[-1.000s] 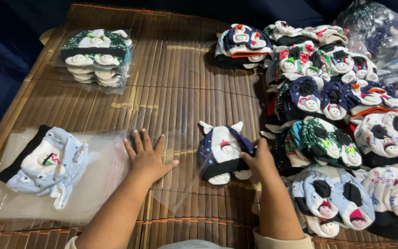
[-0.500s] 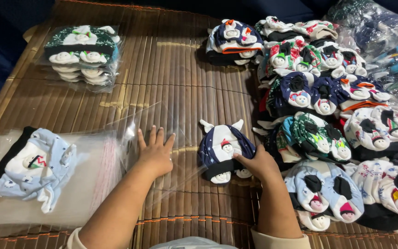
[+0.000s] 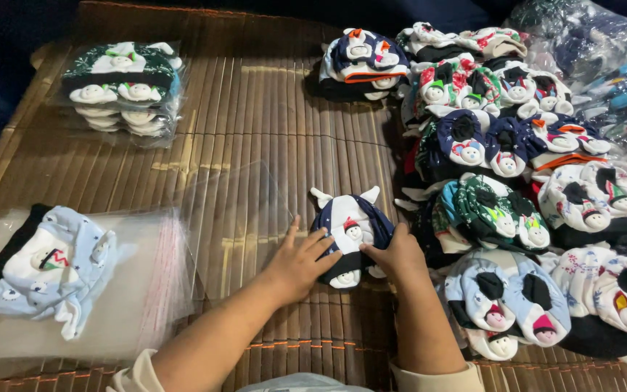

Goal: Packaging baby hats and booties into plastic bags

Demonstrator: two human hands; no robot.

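Left hand [image 3: 295, 263] now shifted off the clear plastic bag [image 3: 234, 218] and over to the dark blue snowman sock bundle [image 3: 348, 234], meeting right hand [image 3: 398, 254] there. Earlier flat on the bag at nine o'clock of the bundle; now pressed to its lower left edge. Both hands cupped loosely round the bundle from five and seven o'clock, fingers spread, probably squaring it up rather than lifting. Bundle flat on the bamboo mat [image 3: 270, 109], near centre. Heap of similar socks [image 3: 517, 181] at three o'clock, within easy reach. Bagged stack [image 3: 121, 87] at eleven o'clock; light blue bagged pair [image 3: 48, 268] at nine.
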